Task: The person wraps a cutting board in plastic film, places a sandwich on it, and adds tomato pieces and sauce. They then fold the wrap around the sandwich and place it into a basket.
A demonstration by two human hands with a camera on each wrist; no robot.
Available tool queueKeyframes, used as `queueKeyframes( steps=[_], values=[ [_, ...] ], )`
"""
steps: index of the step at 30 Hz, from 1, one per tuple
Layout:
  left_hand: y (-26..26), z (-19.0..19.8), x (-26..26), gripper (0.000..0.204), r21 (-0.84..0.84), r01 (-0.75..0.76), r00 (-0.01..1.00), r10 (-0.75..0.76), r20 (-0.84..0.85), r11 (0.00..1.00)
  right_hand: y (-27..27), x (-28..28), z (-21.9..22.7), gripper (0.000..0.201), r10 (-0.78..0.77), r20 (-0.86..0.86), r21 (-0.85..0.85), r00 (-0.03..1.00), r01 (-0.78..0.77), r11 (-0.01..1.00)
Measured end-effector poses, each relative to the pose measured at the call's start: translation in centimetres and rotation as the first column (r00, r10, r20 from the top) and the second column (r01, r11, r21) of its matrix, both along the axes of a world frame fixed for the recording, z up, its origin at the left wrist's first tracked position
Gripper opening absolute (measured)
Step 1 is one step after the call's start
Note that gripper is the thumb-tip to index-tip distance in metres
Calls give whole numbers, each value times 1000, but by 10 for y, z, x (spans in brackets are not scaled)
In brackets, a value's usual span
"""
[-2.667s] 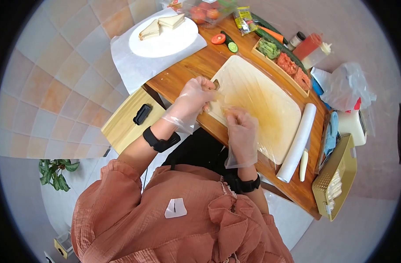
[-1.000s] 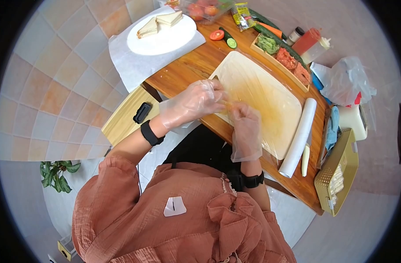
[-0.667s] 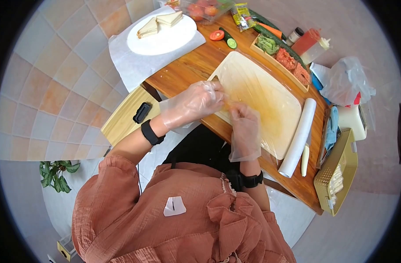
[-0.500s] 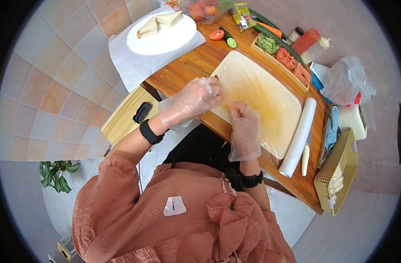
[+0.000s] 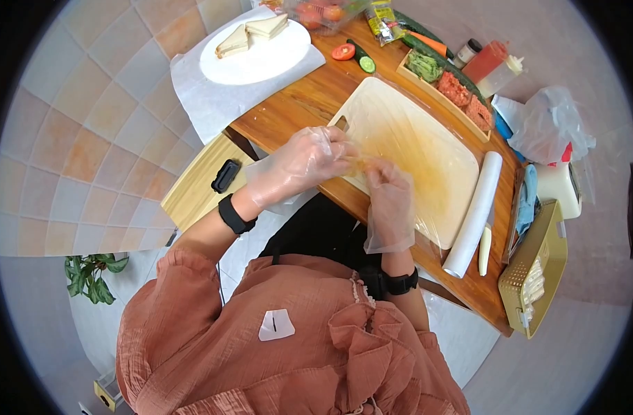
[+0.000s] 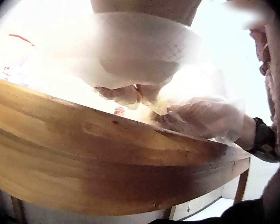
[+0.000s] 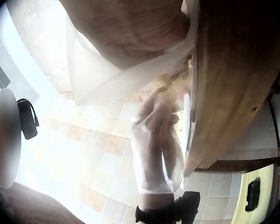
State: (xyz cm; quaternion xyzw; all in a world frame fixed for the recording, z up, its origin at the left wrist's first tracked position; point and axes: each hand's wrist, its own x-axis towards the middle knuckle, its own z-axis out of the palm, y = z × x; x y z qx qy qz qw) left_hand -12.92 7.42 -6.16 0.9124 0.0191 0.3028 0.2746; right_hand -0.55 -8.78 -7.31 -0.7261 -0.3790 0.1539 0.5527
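Note:
Both hands wear clear, loose plastic gloves and meet at the near left edge of the cutting board (image 5: 444,162), which is covered in film with yellow-orange stains. The left hand (image 5: 306,162) has curled fingers and pinches yellowish see-through film (image 6: 161,107) at its fingertips. Against it, the right hand (image 5: 391,200) pinches the same yellowish patch from the other side. Whether this film is loose or part of a glove, I cannot tell. In the right wrist view the left hand (image 7: 156,135) reaches up to it; the right fingertips are partly hidden.
Two sandwich pieces (image 5: 267,26) lie on a white round plate (image 5: 216,69) at the back left. A white roll (image 5: 473,214) and a pale-handled knife (image 5: 484,250) flank the board's right side. Behind are a compartment tray (image 5: 484,131), bottles and vegetables; a basket (image 5: 558,266) stands far right.
Since the earliest frame the left hand has moved right and slightly down, closing the gap to the right hand. Its fingers have shifted slightly in the latest frames; the right hand has barely moved.

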Motion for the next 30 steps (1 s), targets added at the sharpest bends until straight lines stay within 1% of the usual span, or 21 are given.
queueKeyframes(
  steps=[1, 3, 4, 6, 10, 12, 16, 18, 19, 21, 25, 27, 28, 30],
  values=[
    [-2, 1, 1, 16, 0, 0, 1000, 0, 1, 1000, 0, 1, -2, 13, 0, 1, 0, 1000, 0, 1000],
    [-4, 1, 4, 15, 102, -5, 1000, 7, -15, 995, -1, 4, -6, 13, 34, 30, 27, 999, -35, 999],
    [-5, 1, 5, 15, 102, -4, 1000, 6, -14, 995, -1, 4, -6, 13, 33, 31, 27, 999, -34, 999],
    [-5, 2, 6, 14, 155, 20, 999, -14, -40, 988, -1, 4, -7, 14, 42, 19, 29, 999, -42, 999],
    [-7, 0, 8, 12, 109, -36, 997, 44, -65, 993, -1, 2, -5, 14, 33, 69, 43, 997, -36, 998],
    [-5, 0, 8, 10, 61, -31, 997, 35, -69, 998, -1, 1, -5, 14, 29, 49, 27, 998, -30, 999],
    [-2, -2, 10, 9, 60, -27, 993, 33, -111, 998, -1, 0, 1, 14, 51, 4, 30, 999, -51, 998],
    [-2, -3, 11, 9, 69, -27, 997, 32, -69, 997, -2, 0, 2, 15, 41, 56, 27, 998, -42, 999],
    [-2, -2, 11, 9, 74, -19, 997, 24, -72, 997, -2, 0, 0, 15, 33, 54, 32, 998, -34, 999],
    [-4, 0, 10, 8, 60, -31, 998, 34, -49, 998, -2, 1, -6, 16, 26, 109, 39, 994, -31, 999],
    [-5, 1, 6, 9, 37, -17, 996, 20, -86, 999, -3, -2, 4, 15, 17, 70, 23, 997, -19, 1000],
    [-7, 2, 4, 9, 43, -96, 990, 100, -97, 994, -4, -2, 4, 14, 31, 216, -32, 976, -25, 999],
    [-7, 2, 4, 9, 52, -79, 991, 85, -106, 995, -4, -1, 4, 14, 13, 207, -24, 978, -9, 1000],
    [-8, 2, 3, 7, 69, -96, 995, 98, -31, 993, -4, -1, 5, 15, 50, 175, -53, 983, -42, 998]
  ],
)
